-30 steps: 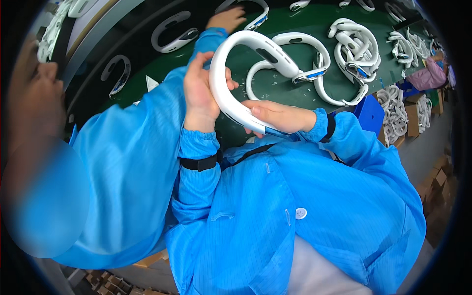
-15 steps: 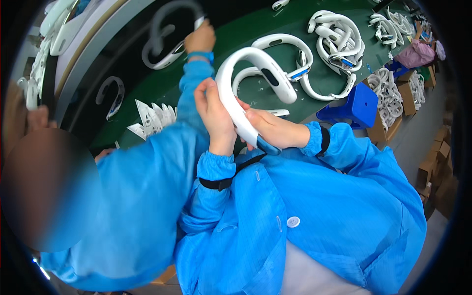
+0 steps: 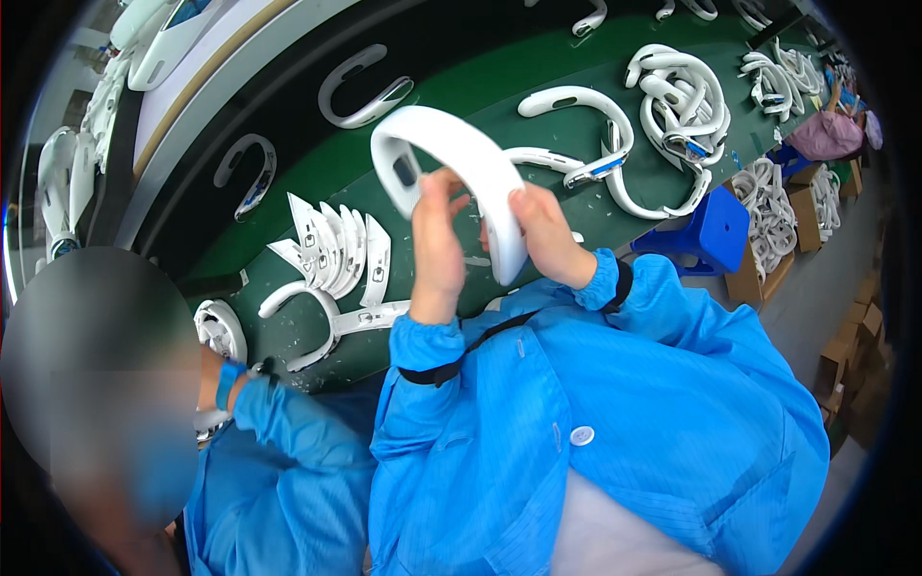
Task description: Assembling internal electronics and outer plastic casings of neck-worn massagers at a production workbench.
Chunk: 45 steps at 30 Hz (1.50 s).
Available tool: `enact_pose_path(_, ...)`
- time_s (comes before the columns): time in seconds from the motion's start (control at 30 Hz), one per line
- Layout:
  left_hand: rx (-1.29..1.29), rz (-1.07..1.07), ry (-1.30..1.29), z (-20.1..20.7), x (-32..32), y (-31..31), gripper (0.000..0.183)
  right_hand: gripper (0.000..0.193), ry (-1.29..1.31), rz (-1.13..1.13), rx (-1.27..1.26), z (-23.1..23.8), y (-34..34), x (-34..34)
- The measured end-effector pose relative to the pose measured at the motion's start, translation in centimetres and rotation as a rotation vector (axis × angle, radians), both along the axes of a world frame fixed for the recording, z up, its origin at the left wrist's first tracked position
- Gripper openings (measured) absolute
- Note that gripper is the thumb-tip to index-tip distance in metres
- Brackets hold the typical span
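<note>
A white C-shaped neck fan (image 3: pixel 471 158) is raised in front of me over the bench, its smooth outer curve turned up. My right hand (image 3: pixel 552 235) is closed round one arm of it, thumb on the outer face and some fingers hidden behind. My left hand (image 3: pixel 439 250) reaches into the loop, its fingers bent against the fan near the end with a dark oval vent; part of its grip is hidden. Behind it on the bench lie another open neck fan (image 3: pixel 619 149) with a blue strip and a heap of white neck fans (image 3: pixel 677 106).
At the left stand fanned white curved parts (image 3: pixel 336 250) and a partly assembled C-shaped piece (image 3: pixel 331 331). A co-worker's blue sleeve (image 3: pixel 288 422) is close at my left. Beyond the bench's right edge are a blue stool (image 3: pixel 706 230) and a carton of white fans (image 3: pixel 768 216).
The neck fan has been turned over and its loop now points left; both hands have shifted their hold. The co-worker's arm has drawn back from the far bench, leaving a fan there.
</note>
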<state>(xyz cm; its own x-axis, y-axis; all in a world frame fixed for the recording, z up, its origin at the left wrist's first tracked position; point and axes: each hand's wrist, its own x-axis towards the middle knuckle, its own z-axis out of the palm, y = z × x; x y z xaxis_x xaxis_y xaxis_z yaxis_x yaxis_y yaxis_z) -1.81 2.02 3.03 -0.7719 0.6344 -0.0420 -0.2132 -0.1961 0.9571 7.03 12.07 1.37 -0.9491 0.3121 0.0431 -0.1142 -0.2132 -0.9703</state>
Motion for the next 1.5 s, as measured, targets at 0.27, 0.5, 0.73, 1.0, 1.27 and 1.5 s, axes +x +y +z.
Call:
enact_pose_path(0.27,0.004,-0.214,-0.377,-1.7,2.0,-0.4,0.063,0.061,-0.197,0.041,-0.371,3.2,0.1,-3.6)
enact_pose_path(0.5,-0.373,-0.088,0.052,-2.4,3.2,-0.5,0.059,0.055,-0.27,0.043,-0.358,2.2,1.6,-5.8)
enact_pose_path(0.73,-0.271,-0.073,-0.212,-1.7,3.0,-1.1,0.056,0.049,-0.226,-0.009,-0.425,2.5,0.5,-5.4)
enact_pose_path(1.0,-0.351,0.188,0.161,-3.1,1.9,-0.9,0.047,0.047,-0.091,-0.175,-0.249,0.2,-1.5,-5.9)
enact_pose_path(1.27,-0.045,-0.061,-0.434,-1.2,2.5,-2.2,0.058,0.045,-0.151,0.081,-0.68,1.1,-0.3,-5.4)
enact_pose_path(1.5,-0.096,-0.019,-0.145,-2.0,2.6,-2.4,0.059,0.045,-0.21,-0.114,-0.383,0.2,-1.3,-6.1)
